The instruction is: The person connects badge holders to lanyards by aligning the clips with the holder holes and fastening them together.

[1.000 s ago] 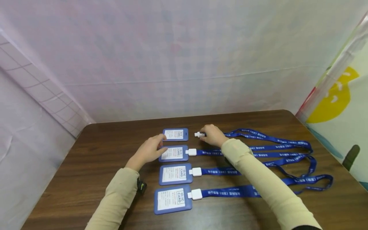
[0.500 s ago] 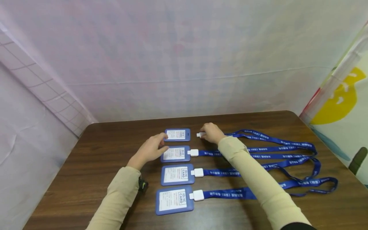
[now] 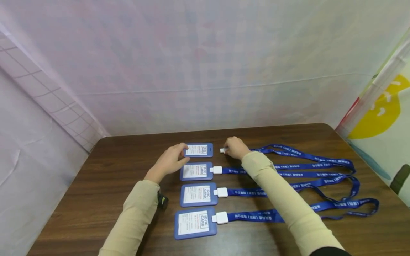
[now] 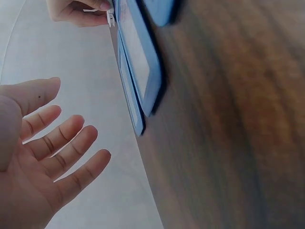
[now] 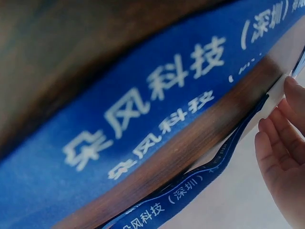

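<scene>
My right hand pinches the white plastic clip of the farthest blue lanyard; in the left wrist view that clip shows between thumb and fingers. A short gap separates it from the slotted end of the farthest blue badge holder, which lies flat on the table. My left hand hovers at that holder's left end, overlapping its edge in the head view. Its fingers are spread and relaxed with nothing in them, as the left wrist view shows. The right wrist view has my right hand at the strap's end.
Nearer on the brown table lie three more badge holders, the second, third and nearest, each joined to a white clip and blue lanyard. Their straps loop rightward under my right forearm. A pale curtain hangs behind.
My left hand has shifted slightly right and away from me, closer to the farthest badge holder. The right hand keeps its pinch on the clip. The head view has shifted a little.
</scene>
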Motion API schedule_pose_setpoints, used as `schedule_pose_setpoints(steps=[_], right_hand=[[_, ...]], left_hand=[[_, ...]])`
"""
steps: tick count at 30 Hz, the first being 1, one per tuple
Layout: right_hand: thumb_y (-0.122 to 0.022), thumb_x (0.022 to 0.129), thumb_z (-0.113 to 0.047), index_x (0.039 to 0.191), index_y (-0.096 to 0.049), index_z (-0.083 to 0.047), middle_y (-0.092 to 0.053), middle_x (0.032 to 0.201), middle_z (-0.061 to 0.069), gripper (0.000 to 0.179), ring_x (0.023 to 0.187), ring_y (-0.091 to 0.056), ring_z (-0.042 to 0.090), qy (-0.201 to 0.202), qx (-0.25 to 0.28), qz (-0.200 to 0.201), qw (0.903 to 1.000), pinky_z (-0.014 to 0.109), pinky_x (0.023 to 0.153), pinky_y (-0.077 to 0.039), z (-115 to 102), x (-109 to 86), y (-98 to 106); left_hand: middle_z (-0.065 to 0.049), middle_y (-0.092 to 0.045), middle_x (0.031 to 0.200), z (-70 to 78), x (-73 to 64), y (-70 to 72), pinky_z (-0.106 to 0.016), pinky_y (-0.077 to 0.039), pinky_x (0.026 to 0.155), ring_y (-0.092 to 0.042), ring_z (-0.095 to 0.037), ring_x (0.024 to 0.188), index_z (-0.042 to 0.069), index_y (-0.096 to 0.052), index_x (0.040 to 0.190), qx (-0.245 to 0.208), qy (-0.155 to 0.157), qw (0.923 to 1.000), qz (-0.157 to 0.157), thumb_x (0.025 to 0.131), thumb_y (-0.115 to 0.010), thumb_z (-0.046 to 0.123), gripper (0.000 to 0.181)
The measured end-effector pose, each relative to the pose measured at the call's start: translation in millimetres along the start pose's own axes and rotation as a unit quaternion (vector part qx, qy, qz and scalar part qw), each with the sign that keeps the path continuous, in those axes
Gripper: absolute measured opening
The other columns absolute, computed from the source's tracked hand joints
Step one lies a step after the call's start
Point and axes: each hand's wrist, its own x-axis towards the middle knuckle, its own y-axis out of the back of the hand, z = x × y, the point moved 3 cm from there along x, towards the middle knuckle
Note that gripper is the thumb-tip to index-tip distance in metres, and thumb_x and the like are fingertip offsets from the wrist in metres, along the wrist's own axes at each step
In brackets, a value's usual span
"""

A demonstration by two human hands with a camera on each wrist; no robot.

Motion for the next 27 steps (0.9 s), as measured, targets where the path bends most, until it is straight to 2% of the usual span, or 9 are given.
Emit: schedule_pose_setpoints(steps=[4, 6, 11, 18, 23, 27], right_hand=[[-0.072, 0.074, -0.009, 0.090, -0.071, 0.000, -0.068, 0.089, 0.012, 0.018, 0.084, -0.062, 0.027, -0.006, 0.001, -0.001, 1.0000, 0.037, 0.079, -0.050, 1, 0.5, -1], [-0.072, 0.074, -0.009, 0.090, -0.071, -0.001, -0.068, 0.089, 0.012, 0.018, 0.084, -0.062, 0.028, -0.008, 0.001, -0.001, 1.0000, 0.037, 0.079, -0.050, 2, 0.6, -1], [-0.072, 0.074, -0.009, 0.090, -0.071, 0.000, -0.068, 0.089, 0.012, 0.018, 0.084, -0.062, 0.028, -0.011, 0.006, -0.003, 0.9999, 0.038, 0.079, -0.050, 3, 1.0, -1], [-0.072, 0.075, -0.010, 0.092, -0.071, 0.000, -0.068, 0.091, 0.012, 0.019, 0.086, -0.062, 0.028, -0.023, 0.025, -0.012, 0.9994, 0.038, 0.080, -0.049, 3, 1.1, 0], [-0.072, 0.074, -0.010, 0.090, -0.071, 0.000, -0.068, 0.089, 0.012, 0.019, 0.085, -0.062, 0.029, -0.025, 0.039, -0.008, 0.9989, 0.038, 0.079, -0.049, 5, 1.0, 0], [-0.073, 0.074, -0.011, 0.088, -0.071, 0.000, -0.068, 0.088, 0.011, 0.018, 0.083, -0.062, 0.028, -0.020, 0.039, -0.003, 0.9990, 0.038, 0.079, -0.049, 6, 2.1, -2]], left_hand=[[-0.016, -0.057, 0.101, -1.1, 8.4, 1.0, -0.039, -0.048, 0.072, -0.055, -0.025, 0.087, 0.001, -0.052, 0.116, 0.003, 0.017, 0.9998, -0.007, 0.085, -0.063, 0.016, 0.036], [-0.017, -0.055, 0.109, -2.5, 12.8, 0.8, -0.042, -0.047, 0.081, -0.054, -0.028, 0.097, 0.001, -0.052, 0.118, 0.010, 0.024, 0.9996, -0.011, 0.085, -0.063, 0.016, 0.039], [-0.018, -0.048, 0.127, -8.6, 23.2, -0.3, -0.045, -0.035, 0.099, -0.043, -0.033, 0.119, -0.001, -0.048, 0.125, 0.048, 0.031, 0.9979, -0.030, 0.085, -0.063, 0.018, 0.046], [-0.020, -0.043, 0.132, -13.6, 35.1, -2.9, -0.045, -0.032, 0.102, -0.038, -0.034, 0.123, -0.003, -0.044, 0.130, 0.071, 0.037, 0.9945, -0.068, 0.085, -0.063, 0.021, 0.054], [-0.020, -0.038, 0.136, -15.5, 43.9, -11.1, -0.044, -0.030, 0.103, -0.035, -0.033, 0.125, -0.003, -0.039, 0.134, 0.088, 0.052, 0.9883, -0.113, 0.087, -0.061, 0.024, 0.058], [-0.022, -0.035, 0.138, -17.4, 49.7, -15.5, -0.043, -0.028, 0.104, -0.033, -0.034, 0.127, -0.004, -0.037, 0.134, 0.098, 0.061, 0.9841, -0.135, 0.087, -0.061, 0.025, 0.060]])
